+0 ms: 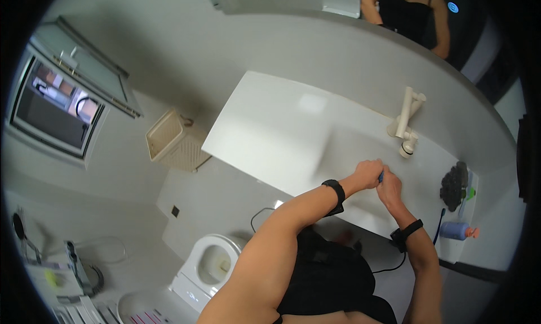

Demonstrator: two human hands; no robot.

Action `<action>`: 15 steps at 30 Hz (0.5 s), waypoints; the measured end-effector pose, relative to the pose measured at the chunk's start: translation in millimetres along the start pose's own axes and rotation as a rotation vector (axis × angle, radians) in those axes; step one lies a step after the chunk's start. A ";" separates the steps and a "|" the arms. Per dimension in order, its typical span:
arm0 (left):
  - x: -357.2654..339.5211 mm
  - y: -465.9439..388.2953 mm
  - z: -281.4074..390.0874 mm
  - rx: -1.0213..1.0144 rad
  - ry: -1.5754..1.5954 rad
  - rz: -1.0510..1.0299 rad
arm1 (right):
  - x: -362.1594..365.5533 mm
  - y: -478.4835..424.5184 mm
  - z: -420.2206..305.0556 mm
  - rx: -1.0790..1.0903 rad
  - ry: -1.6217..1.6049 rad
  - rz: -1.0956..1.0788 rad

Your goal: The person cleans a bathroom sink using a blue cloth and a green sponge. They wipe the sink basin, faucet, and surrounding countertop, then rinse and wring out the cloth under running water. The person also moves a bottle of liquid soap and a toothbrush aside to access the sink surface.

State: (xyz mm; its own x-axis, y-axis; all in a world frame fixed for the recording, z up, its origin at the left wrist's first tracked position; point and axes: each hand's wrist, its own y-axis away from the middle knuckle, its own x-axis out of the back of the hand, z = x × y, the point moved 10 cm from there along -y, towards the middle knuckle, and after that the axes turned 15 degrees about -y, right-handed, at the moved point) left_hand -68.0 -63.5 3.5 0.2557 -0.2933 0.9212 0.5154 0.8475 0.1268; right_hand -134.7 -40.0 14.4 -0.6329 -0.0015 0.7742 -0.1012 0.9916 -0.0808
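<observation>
Over the basin of a white washbasin counter (270,125), my two hands meet. My left hand (367,174) is closed in a fist, and my right hand (389,189) presses against it from the right. Between them shows a bit of a small blue object (381,177); my fingers hide most of it, so its kind is unclear. Just beyond my hands stands a cream-coloured faucet (404,116), its spout end (408,148) pointing down to the basin. A black strap with a small device sits on each wrist.
At the right end lie a dark grey fluffy item (453,186), a dark toothbrush (439,226) and a blue pump bottle (454,230) with an orange pump. A cream plastic basket (181,144) and a toilet (217,260) stand to the left. Cables hang by both arms.
</observation>
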 end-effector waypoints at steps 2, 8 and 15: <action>10.2 6.0 -4.8 0.009 0.183 0.104 | -9.4 0.1 33.8 -0.182 -0.335 -0.088; 102.1 86.8 48.6 -0.647 -0.216 0.621 | -23.9 41.5 19.4 -0.763 -1.478 -0.567; 100.2 95.4 73.8 -0.895 -0.437 0.594 | -23.3 76.1 -49.7 -0.834 -1.436 -0.980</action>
State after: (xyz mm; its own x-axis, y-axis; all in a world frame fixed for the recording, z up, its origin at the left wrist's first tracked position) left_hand -53.5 20.6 135.1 0.4371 0.3713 0.8192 0.8479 0.1338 -0.5130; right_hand -89.6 41.9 21.4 -0.6977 -0.1696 -0.6960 -0.6979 0.3801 0.6070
